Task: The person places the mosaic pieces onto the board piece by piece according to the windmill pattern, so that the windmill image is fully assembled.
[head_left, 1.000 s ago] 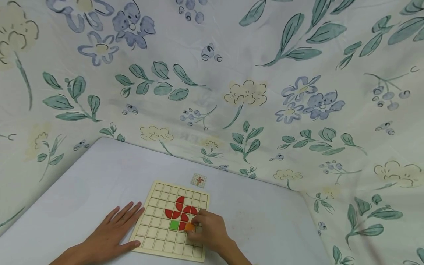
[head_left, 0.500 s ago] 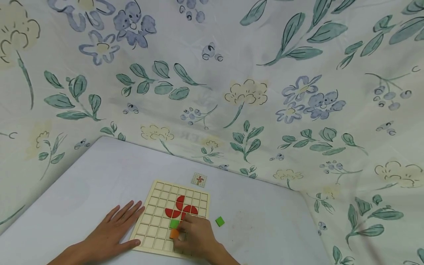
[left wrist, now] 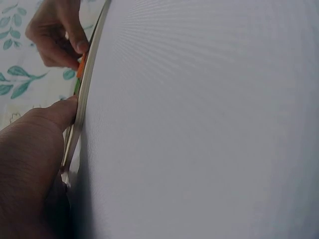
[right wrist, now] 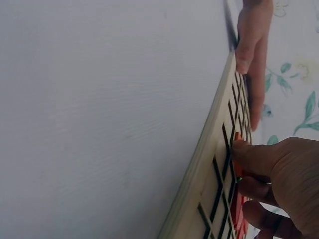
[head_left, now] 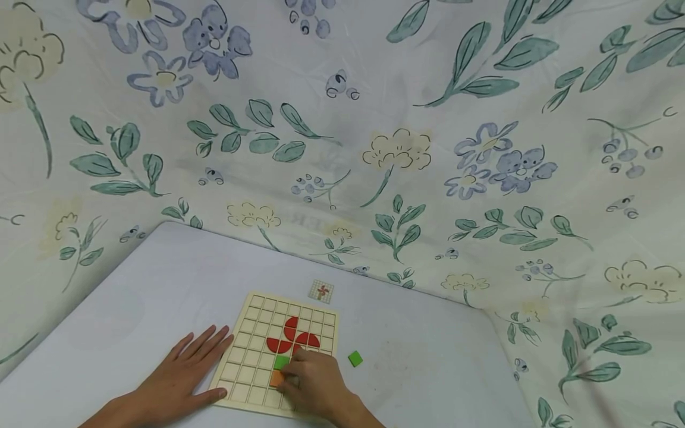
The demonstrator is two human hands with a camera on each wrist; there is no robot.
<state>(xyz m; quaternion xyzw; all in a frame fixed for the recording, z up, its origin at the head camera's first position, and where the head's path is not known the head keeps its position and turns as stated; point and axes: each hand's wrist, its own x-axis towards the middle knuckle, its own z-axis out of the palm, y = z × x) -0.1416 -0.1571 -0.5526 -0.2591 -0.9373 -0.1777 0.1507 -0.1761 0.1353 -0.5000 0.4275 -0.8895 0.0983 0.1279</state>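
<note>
A pale wooden grid board (head_left: 245, 374) lies on the white table, with several red rounded pieces (head_left: 279, 345) set in pinwheel fashion. Among its squares sits a green square tile (head_left: 281, 362). Just below that, an orange square tile (head_left: 276, 379) is pinched by my right hand (head_left: 318, 380), whose thumb (right wrist: 256, 154) presses it in the right wrist view. The hand covers the lower right of the board and part of the red shape. My left hand (head_left: 179, 374) lies spread at the board's left edge, thumb touching the lower left corner.
A loose green tile (head_left: 355, 358) rests on the white table (head_left: 428, 356), right of the board. Beyond the board lies a small card (head_left: 321, 291) printed with a pinwheel on a grid. Floral cloth (head_left: 342, 148) rises behind the table's far edge.
My right hand has brought the orange tile left, from beside the red pieces to below the green tile. The loose green tile has come into view. My left hand stays put.
</note>
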